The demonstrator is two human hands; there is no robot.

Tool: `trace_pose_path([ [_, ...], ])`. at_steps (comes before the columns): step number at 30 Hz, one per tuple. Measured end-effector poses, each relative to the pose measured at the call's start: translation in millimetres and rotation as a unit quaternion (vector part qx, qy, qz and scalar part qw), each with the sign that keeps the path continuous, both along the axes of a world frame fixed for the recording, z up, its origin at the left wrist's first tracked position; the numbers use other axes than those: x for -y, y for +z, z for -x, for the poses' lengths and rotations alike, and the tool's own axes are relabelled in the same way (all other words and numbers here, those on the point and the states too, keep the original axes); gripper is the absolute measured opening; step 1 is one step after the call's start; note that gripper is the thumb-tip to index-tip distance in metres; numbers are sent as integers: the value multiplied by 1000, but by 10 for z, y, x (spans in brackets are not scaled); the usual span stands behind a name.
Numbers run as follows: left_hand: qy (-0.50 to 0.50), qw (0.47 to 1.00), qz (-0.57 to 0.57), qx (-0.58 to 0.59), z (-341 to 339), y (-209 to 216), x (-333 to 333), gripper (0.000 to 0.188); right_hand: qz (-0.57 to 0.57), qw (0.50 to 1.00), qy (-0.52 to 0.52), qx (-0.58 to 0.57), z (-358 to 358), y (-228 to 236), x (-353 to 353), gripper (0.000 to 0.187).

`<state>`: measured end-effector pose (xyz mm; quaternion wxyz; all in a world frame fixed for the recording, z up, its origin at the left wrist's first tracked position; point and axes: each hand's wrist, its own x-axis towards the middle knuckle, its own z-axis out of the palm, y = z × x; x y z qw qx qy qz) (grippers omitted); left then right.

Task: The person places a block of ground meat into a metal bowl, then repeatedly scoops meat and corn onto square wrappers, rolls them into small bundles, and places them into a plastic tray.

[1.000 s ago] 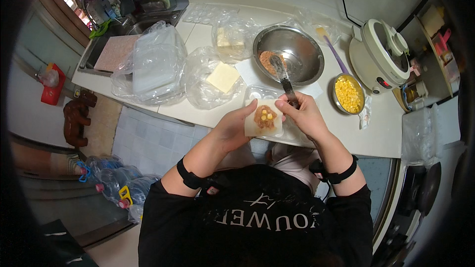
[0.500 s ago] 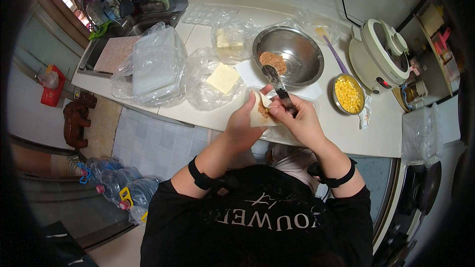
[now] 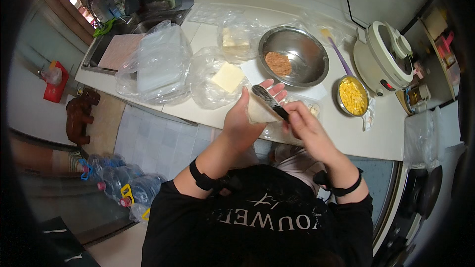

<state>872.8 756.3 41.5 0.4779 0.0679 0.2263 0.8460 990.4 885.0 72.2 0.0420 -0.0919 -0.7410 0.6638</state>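
Note:
My left hand (image 3: 241, 121) is palm up below the steel bowl, fingers stretched out, with a pale wonton wrapper (image 3: 259, 111) resting on it. My right hand (image 3: 303, 124) is closed round the handle of a dark flat spreading knife (image 3: 271, 103), whose blade slants over the wrapper and left fingers. The knife hides part of the wrapper, and I cannot make out filling on it. Ground meat filling (image 3: 278, 64) sits in the steel bowl (image 3: 320, 65). A stack of square wrappers (image 3: 228, 77) lies on a plastic bag left of my hands.
A small bowl of corn kernels (image 3: 353, 96) stands at right, near a cream electric cooker (image 3: 374, 62). Behind my right hand, a clear tray (image 3: 314, 109) holds pale pieces. Bagged containers (image 3: 159, 64) sit beside the sink (image 3: 92, 58). Water bottles (image 3: 129, 180) stand on the floor.
The wrapper, folded up around meat and corn before, now lies flatter on my left palm. My right fingers have left its edge, and the left fingers have stretched out.

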Motion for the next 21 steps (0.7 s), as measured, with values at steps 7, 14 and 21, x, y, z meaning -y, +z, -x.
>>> trace_pose_path([
  [7,-5,998,-46,37,71,126,47,59,-50,990,58,116,-155,139,-316,24],
  [14,-9,999,-44,11,37,181,24,58,-29,987,56,147,-109,56,-270,24],
  [21,-8,999,-47,5,22,177,24,57,15,992,64,108,-153,66,-285,25],
])
